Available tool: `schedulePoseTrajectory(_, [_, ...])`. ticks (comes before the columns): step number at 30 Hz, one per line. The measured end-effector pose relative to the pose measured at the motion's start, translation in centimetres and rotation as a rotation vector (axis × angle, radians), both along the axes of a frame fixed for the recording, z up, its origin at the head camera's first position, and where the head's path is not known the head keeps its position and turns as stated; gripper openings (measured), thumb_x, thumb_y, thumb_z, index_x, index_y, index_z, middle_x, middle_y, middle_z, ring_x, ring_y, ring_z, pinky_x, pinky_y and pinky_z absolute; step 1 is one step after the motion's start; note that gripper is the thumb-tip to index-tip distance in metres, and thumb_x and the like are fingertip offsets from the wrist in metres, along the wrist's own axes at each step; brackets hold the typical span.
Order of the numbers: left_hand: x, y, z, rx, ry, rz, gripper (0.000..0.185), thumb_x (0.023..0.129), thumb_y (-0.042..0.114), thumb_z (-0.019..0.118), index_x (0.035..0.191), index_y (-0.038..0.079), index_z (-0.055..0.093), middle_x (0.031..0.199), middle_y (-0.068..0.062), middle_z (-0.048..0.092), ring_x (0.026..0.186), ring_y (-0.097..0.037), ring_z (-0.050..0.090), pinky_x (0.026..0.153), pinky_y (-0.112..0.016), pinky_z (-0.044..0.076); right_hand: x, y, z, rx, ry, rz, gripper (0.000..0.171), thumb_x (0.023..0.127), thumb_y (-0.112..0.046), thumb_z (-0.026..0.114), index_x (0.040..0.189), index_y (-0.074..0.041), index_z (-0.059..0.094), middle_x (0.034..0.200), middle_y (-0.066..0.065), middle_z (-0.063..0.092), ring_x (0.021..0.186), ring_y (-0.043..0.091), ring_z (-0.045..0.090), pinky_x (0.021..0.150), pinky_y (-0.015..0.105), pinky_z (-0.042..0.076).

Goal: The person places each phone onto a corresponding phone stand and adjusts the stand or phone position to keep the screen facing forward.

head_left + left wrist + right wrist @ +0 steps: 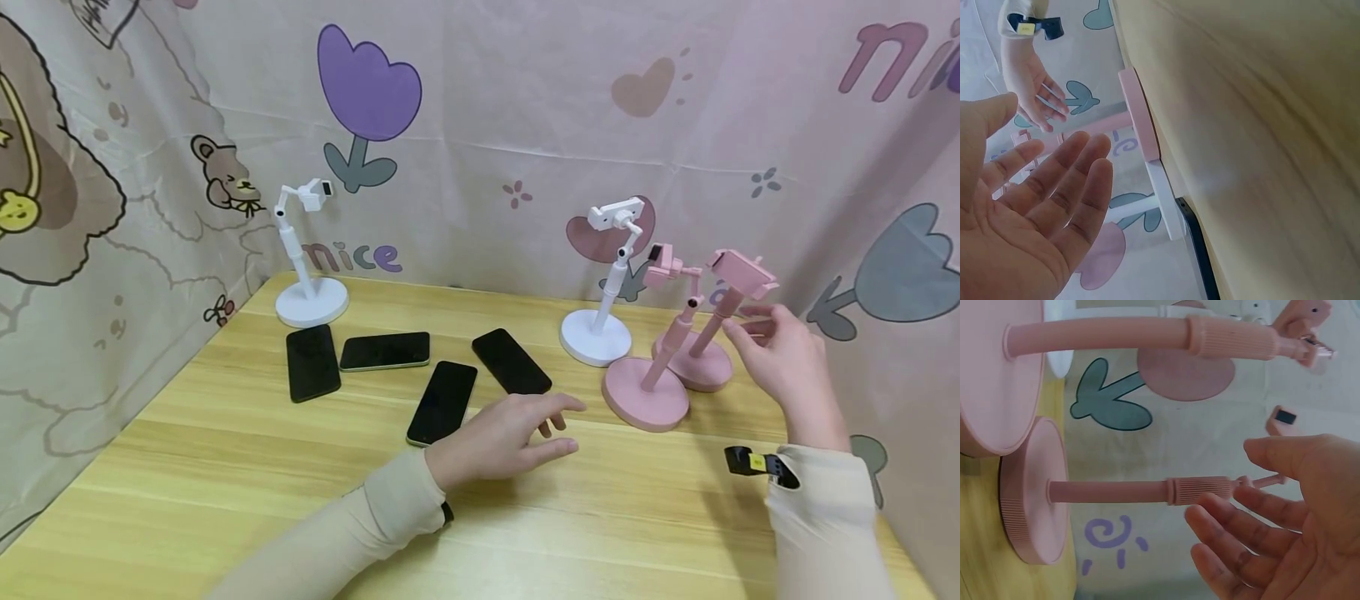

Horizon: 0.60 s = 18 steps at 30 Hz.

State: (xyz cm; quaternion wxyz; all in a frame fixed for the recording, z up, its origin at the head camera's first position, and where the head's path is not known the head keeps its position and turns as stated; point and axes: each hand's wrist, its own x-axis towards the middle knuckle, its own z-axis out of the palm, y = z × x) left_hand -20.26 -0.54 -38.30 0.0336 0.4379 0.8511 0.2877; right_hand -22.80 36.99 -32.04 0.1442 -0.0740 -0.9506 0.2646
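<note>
The right hand (783, 358) hovers with fingers spread and relaxed just beside the rear pink phone stand (716, 321), gripping nothing, near enough to close on its post. The left hand (510, 433) hangs open over the wooden table (225, 467), beside four dark phones (442, 402). Stands rest upright on round bases, keeping their clamps raised.

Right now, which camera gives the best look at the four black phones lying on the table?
The head view: all four black phones lie flat on the wooden table, beyond the left hand. The left wrist view catches only one phone's dark edge. The right wrist view shows none, only pink stands.
</note>
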Motion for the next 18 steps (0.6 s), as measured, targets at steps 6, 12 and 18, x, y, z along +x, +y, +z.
schedulePoseTrajectory(6, [0.4, 0.2, -0.1, 0.004, 0.003, -0.041, 0.046, 0.110, 0.038, 0.063, 0.150, 0.016, 0.060, 0.133, -0.002, 0.074, 0.111, -0.012, 0.074, 0.087, -0.014, 0.057, -1.4, 0.2, -0.3, -0.058, -0.012, -0.045, 0.075, 0.110, -0.049, 0.051, 0.158, 0.007, 0.037, 0.147, 0.038, 0.057, 0.134, 0.057, 0.056, 0.107, 0.072, 0.048])
schedulePoseTrajectory(12, [0.7, 0.4, 0.0, -0.042, 0.027, -0.068, 0.039, 0.110, 0.040, 0.063, 0.143, 0.019, 0.070, 0.122, 0.003, 0.077, 0.097, -0.002, 0.069, 0.079, -0.009, 0.052, -2.7, 0.5, -0.6, -0.079, 0.011, -0.064, 0.071, 0.110, -0.045, 0.052, 0.155, 0.009, 0.038, 0.148, 0.039, 0.056, 0.135, 0.058, 0.056, 0.110, 0.073, 0.046])
schedulePoseTrajectory(18, [1.1, 0.6, 0.2, -0.110, 0.053, -0.086, 0.036, 0.109, 0.040, 0.065, 0.138, 0.022, 0.073, 0.112, 0.009, 0.076, 0.089, 0.003, 0.063, 0.074, -0.006, 0.047, -3.7, 0.9, -1.0, -0.109, 0.042, -0.084, 0.076, 0.110, -0.046, 0.053, 0.158, 0.008, 0.031, 0.147, 0.039, 0.055, 0.134, 0.056, 0.056, 0.111, 0.072, 0.045])
